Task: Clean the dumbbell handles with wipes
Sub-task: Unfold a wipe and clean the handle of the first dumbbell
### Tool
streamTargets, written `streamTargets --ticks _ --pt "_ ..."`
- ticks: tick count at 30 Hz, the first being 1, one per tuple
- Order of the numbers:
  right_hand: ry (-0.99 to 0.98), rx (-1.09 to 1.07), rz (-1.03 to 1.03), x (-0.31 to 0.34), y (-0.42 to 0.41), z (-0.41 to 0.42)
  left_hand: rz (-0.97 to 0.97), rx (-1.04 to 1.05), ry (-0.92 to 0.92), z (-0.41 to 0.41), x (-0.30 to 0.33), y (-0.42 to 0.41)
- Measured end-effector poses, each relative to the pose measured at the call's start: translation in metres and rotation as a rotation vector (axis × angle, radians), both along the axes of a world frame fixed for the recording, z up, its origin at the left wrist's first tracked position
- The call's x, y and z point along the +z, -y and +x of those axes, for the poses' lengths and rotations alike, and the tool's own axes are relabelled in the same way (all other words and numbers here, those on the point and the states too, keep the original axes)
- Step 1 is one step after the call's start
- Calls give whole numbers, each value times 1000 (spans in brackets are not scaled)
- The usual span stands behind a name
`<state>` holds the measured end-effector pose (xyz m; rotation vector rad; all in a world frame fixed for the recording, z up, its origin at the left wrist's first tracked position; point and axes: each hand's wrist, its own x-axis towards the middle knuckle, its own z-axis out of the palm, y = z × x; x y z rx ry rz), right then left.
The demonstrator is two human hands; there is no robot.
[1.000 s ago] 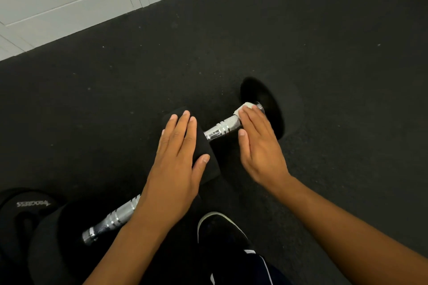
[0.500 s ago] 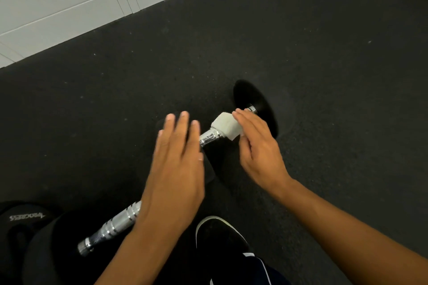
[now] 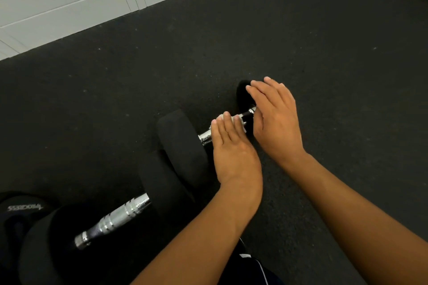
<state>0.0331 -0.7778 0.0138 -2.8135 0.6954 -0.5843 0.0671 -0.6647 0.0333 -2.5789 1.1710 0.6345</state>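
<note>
Two black-headed dumbbells lie on the dark rubber floor. The far dumbbell's chrome handle (image 3: pixel 205 138) carries a white wipe (image 3: pixel 232 120). My left hand (image 3: pixel 232 150) lies on that wipe with fairly straight fingers pressing it onto the handle; the thumb is hidden. My right hand (image 3: pixel 275 120) is flat, fingers straight, over the far dumbbell's far head (image 3: pixel 243 96), and holds nothing. The near head (image 3: pixel 183 146) of this dumbbell stands left of my left hand. The near dumbbell's handle (image 3: pixel 120 217) lies bare at lower left.
White lockers (image 3: pixel 69 2) line the floor's far left edge. A black weight with a white label (image 3: pixel 23 208) sits at the far lower left beside the near dumbbell's head (image 3: pixel 46 252). Dark clothing with a white stripe (image 3: pixel 257 268) shows at the bottom edge.
My right hand let go of the wipe and moved over the far head. My left hand left the near head and came down onto the wipe on the handle.
</note>
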Motion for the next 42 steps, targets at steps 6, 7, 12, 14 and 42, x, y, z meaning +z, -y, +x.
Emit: streamTargets --ticks 6,7,12,14,42 --pt "51 6 -29 -7 4 -2 298 -280 148 7 19 -26" --pt "55 9 -44 -8 4 -2 325 -308 179 7 19 -27" --pt "72 -13 -56 -9 2 0 174 -244 175 3 7 -15" --pt "74 -14 -54 -10 2 0 44 -225 133 4 6 -14" --pt "215 49 -333 -31 16 -3 146 -200 72 18 14 1"
